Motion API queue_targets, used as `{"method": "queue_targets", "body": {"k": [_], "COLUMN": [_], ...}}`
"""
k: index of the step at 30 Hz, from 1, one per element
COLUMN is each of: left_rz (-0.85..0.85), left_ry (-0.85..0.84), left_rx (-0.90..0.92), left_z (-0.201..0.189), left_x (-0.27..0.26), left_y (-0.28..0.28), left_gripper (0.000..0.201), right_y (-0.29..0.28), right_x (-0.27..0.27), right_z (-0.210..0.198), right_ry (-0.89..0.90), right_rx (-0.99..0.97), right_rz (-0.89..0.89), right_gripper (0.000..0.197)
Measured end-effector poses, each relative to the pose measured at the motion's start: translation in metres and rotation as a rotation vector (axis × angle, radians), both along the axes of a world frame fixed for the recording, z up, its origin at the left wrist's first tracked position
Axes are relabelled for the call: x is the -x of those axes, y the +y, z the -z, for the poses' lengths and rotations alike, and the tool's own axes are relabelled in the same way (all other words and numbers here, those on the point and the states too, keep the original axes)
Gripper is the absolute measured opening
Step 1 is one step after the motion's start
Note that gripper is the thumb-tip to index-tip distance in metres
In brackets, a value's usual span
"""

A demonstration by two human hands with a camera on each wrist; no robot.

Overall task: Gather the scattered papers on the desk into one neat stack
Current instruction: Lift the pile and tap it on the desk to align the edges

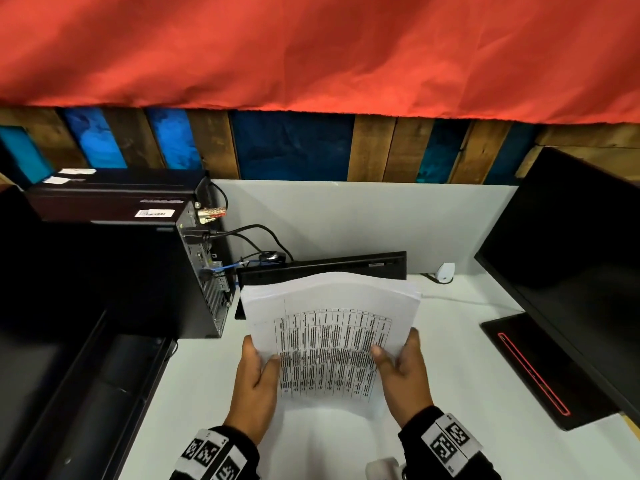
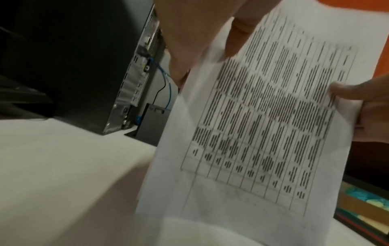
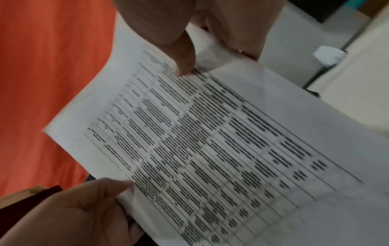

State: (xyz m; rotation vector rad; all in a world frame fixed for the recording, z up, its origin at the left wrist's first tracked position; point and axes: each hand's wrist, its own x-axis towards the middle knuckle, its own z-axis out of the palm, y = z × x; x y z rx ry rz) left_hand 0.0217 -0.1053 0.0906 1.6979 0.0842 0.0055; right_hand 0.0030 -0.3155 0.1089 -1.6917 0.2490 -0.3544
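Note:
A stack of white papers (image 1: 329, 344) with a printed table on the top sheet stands nearly upright, its lower edge on the white desk (image 1: 460, 358). My left hand (image 1: 254, 379) grips its left edge, thumb on the front. My right hand (image 1: 401, 368) grips the right edge, thumb on the printed face. In the left wrist view the papers (image 2: 263, 124) fill the right side, with my left hand (image 2: 195, 38) at the top and the right thumb at the far edge. The right wrist view shows the papers (image 3: 210, 141) pinched under my right hand (image 3: 185, 50).
A black computer tower (image 1: 138, 271) with cables stands to the left. A black keyboard (image 1: 322, 268) leans on edge behind the papers. A black monitor (image 1: 571, 271) and its base (image 1: 540, 368) occupy the right. A small white adapter (image 1: 445, 271) sits by the grey partition.

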Motion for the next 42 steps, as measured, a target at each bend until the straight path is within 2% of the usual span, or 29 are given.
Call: {"method": "queue_targets", "body": {"k": [2,3,6,9,12,15,18,22,29,33,36,38,39,40,42], "left_rz": [-0.013,-0.015,-0.027,-0.003,0.008,0.025,0.057,0.083,0.120,0.158,0.105,-0.032,-0.094,-0.116,-0.012], "left_ry": [0.030,0.020,-0.041,-0.083,-0.085,-0.070,-0.009,0.022,-0.107,-0.108,-0.128,-0.253,-0.362,-0.472,-0.592], "left_rx": [0.000,-0.005,0.009,0.039,0.078,0.112,0.139,0.183,0.188,0.147,0.147,0.066,-0.046,-0.208,-0.556], "left_z": [0.007,0.004,-0.010,-0.016,-0.017,-0.013,-0.009,-0.006,-0.028,-0.033,-0.044,-0.064,-0.078,-0.093,-0.124], "left_x": [0.000,0.000,-0.001,-0.002,-0.002,-0.003,-0.002,0.006,0.008,0.012,0.008,0.002,-0.002,-0.006,-0.010], "left_y": [-0.003,-0.005,-0.010,-0.007,-0.004,-0.004,-0.002,0.001,-0.002,-0.012,-0.012,-0.005,0.000,0.006,0.012], "left_gripper": [0.073,0.073,0.046,0.039,0.026,0.037,0.050,0.062,0.089,0.090,0.092,0.102,0.107,0.109,0.100], "right_y": [0.002,0.003,0.003,-0.003,-0.008,-0.010,-0.011,-0.007,-0.006,0.002,0.001,-0.003,-0.005,-0.006,-0.007], "right_x": [-0.001,-0.002,-0.004,-0.002,0.002,0.004,0.008,0.010,0.006,0.006,0.002,0.000,-0.001,-0.002,-0.001], "right_z": [0.004,0.004,-0.003,-0.008,0.002,0.020,0.026,0.019,0.002,-0.001,-0.005,-0.012,-0.017,-0.023,-0.038], "right_ry": [0.035,0.040,-0.004,-0.044,0.037,0.164,0.214,0.157,0.049,0.064,0.061,0.046,0.045,0.049,0.055], "right_rx": [0.007,0.005,-0.022,-0.026,0.011,-0.021,-0.096,-0.161,-0.083,0.032,0.056,0.074,0.113,0.164,0.254], "right_rz": [-0.015,-0.014,0.023,0.036,-0.021,-0.065,-0.065,-0.030,-0.029,-0.059,0.036,0.066,0.048,0.016,-0.065], "right_gripper": [0.041,0.039,0.032,0.029,0.039,0.045,0.044,0.060,0.064,0.053,0.043,0.043,0.046,0.053,0.066]}}
